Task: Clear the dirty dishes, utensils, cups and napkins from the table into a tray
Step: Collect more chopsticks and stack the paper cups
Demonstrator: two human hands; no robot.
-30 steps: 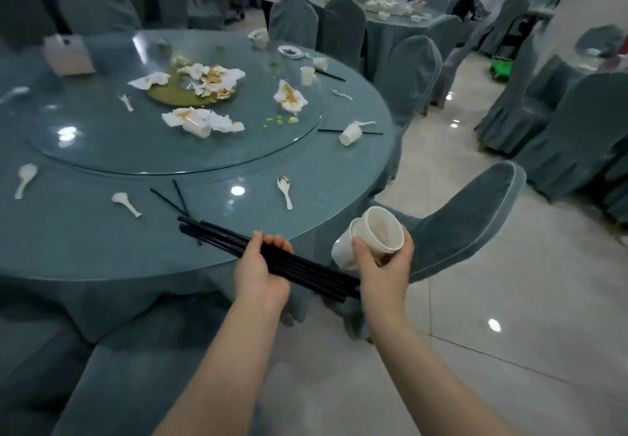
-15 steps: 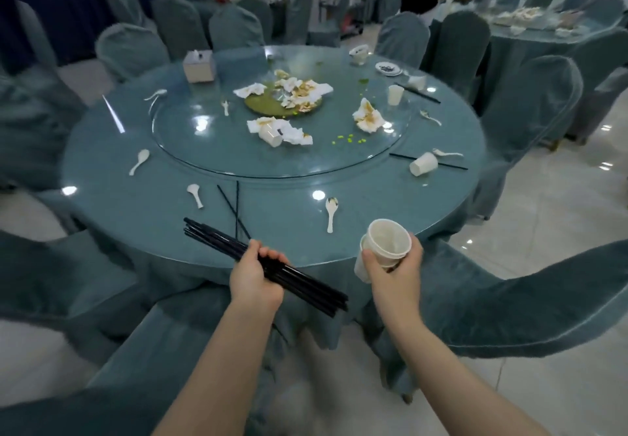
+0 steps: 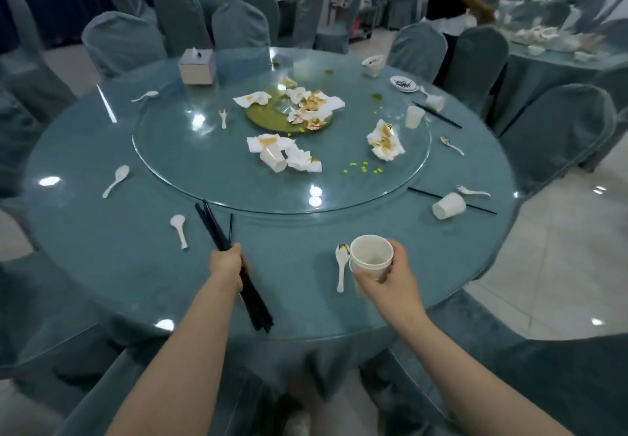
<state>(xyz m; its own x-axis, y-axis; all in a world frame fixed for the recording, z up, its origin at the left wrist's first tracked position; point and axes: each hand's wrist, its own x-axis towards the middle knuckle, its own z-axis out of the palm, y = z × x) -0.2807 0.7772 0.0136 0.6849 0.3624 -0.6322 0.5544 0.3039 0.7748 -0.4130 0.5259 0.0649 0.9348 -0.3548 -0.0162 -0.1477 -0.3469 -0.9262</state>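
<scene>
My left hand (image 3: 227, 265) grips a bundle of black chopsticks (image 3: 213, 228) over the near edge of the round table (image 3: 102, 265). My right hand (image 3: 387, 277) holds stacked white cups (image 3: 370, 258) upright beside a white spoon (image 3: 341, 267). Two more spoons (image 3: 179, 230) (image 3: 117, 180) lie at the left. A tipped cup (image 3: 448, 206) lies on a chopstick (image 3: 452, 199) at the right. Soiled napkins (image 3: 385, 141) (image 3: 285, 155) and another tipped cup (image 3: 273, 163) litter the glass turntable (image 3: 190, 167). No tray is in view.
A tissue box (image 3: 197, 66), a small dish (image 3: 403, 83), a bowl (image 3: 373, 65) and more cups (image 3: 414, 116) sit at the far side. Covered chairs (image 3: 557, 136) ring the table. People work at other tables behind.
I have stepped closer, so both hands are now over the table. The chopstick bundle has swung from lying crosswise to pointing away from me. The cups moved beside the near spoon.
</scene>
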